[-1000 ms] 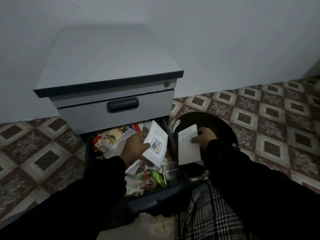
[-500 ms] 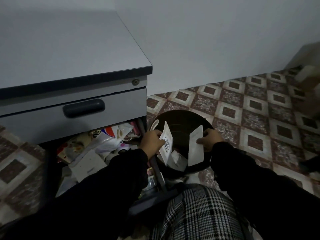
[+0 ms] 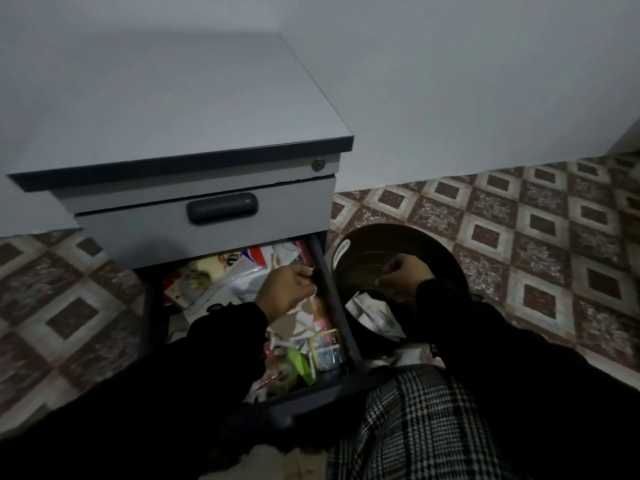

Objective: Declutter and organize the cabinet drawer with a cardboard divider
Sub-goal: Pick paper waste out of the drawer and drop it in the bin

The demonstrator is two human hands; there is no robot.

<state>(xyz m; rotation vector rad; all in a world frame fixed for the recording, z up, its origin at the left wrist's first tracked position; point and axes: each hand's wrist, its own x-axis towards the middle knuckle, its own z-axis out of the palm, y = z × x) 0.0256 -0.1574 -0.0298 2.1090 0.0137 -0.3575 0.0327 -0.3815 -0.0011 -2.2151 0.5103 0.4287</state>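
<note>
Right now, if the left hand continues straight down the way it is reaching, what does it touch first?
Most likely the loose packets and papers piled in the open drawer, directly beneath the left hand. Depth is unclear, so it may already be touching them.

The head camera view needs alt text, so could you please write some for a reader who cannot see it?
A person's left hand reaches into the open, cluttered lower drawer of a grey metal cabinet, while the right hand hovers over a dark round bin holding white paper cards on a patterned tile floor.
</note>
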